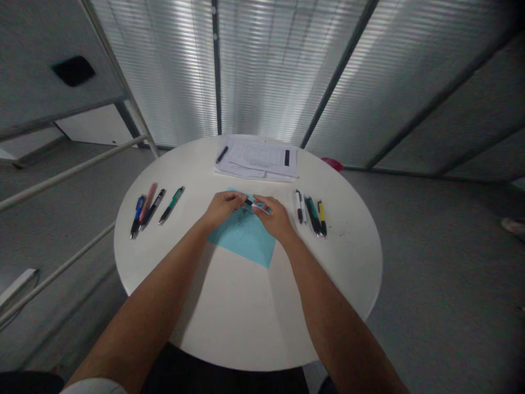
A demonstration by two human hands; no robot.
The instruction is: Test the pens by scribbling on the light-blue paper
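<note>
Left grip (221, 210) and right grip (275, 219) are closed on a pen (257, 206), pinched between the fingertips above a blue sheet (246, 241) on the round worktop (246, 312). Other pens (153, 210) lie to the left and right.

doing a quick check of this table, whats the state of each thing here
left hand, fingers closed on the small black-and-white object
right hand, fingers closed on the same object
small black-and-white object, held between both hands above the blue sheet
blue sheet, flat on the table, angled
pens on the left, lying side by side
pens on the right, lying close together
stack of papers, flat, one pen on it
</note>
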